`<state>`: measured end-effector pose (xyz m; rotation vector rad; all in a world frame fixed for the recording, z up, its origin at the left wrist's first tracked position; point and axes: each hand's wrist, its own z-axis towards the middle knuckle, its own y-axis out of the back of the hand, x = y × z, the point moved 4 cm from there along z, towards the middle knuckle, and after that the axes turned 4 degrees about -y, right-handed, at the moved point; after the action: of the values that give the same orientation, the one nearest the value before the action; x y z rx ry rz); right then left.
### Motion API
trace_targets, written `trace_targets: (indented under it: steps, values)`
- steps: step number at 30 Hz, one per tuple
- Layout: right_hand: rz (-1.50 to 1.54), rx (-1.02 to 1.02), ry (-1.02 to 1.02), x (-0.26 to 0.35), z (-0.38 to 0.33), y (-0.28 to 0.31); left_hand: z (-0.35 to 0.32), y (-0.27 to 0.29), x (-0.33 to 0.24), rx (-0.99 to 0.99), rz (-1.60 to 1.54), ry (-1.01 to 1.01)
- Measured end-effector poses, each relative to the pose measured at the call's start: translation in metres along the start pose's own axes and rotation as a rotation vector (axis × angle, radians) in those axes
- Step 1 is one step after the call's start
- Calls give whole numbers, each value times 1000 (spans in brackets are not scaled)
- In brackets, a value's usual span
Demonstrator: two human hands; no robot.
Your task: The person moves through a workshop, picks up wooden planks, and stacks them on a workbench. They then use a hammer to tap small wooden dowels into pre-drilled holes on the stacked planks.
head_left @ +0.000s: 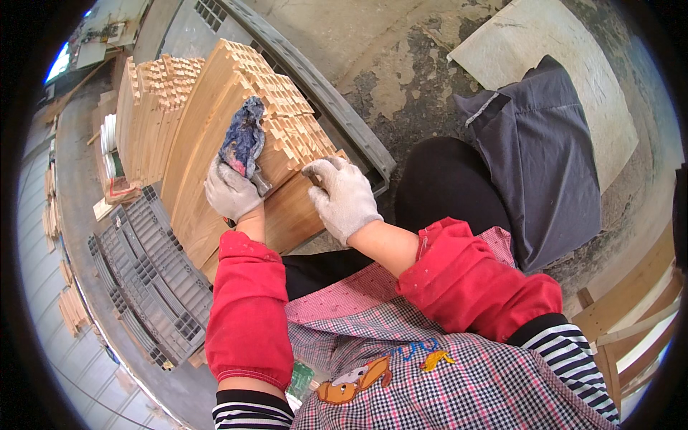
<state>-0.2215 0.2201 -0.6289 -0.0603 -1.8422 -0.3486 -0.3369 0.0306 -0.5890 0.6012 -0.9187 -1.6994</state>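
Observation:
My left hand (233, 190), in a pale work glove, is closed around a crumpled blue rag (244, 140) with a reddish patch. Beside the rag a short grey metal piece (262, 185) sticks out of the same grip, and a bit of red and black shows under the palm; its kind is unclear. Both are over a tall stack of wooden boards (215, 122) with notched, finger-jointed ends. My right hand (340, 197), also gloved, touches the near corner of those ends, thumb and bent fingers apart. Its fingertips look dark, and I see nothing held in it.
A second stack of notched boards (161, 82) stands to the left. Grey plastic pallets (150, 276) lie at lower left, and another pallet edge (315, 82) runs behind the stack. Dark grey cloth (541, 158) hangs by my knee; a pale sheet (559, 61) lies on the worn floor.

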Motion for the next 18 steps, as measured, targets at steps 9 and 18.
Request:
trace_targets:
  steps: [9,18]
  values:
    - [13,18,-31,-2,0,0,0,0,1,4,5,17]
    - [342,-69,-274,-19,34,16,2,-1,-4,-12,-10,4]
